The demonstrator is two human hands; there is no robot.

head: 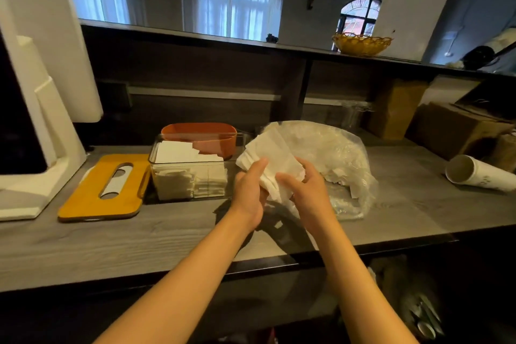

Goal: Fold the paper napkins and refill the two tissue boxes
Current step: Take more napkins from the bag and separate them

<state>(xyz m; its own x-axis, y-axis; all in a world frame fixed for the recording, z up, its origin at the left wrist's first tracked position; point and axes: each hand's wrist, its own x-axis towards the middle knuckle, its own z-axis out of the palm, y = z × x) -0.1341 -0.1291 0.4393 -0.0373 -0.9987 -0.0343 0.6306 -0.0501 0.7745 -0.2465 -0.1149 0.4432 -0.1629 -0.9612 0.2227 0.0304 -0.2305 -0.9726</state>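
Head view looks down on both bare hands meeting above the grey wooden counter (167,237), sharing one wad of white paper napkins (268,153). Left hand (249,198) grips the wad from below and the side, thumb lying up across the front of the paper. Right hand (305,190) curls round the wad's right edge, fingers bent over the crumpled lower part. Both forearms reach in from the bottom, angled toward each other. The napkins are a loose stack, flat at the top and bunched where the hands pinch them.

Just behind and to the right lies a clear plastic bag (335,153) with more white paper inside. Left of the hands stands a clear box (192,167) holding folded napkins in stacks, and an orange box (199,138) sits touching its back edge. A yellow lid (103,190) with a slot lies flat beside the clear box. Paper cups (480,173) lie on their side at far right.
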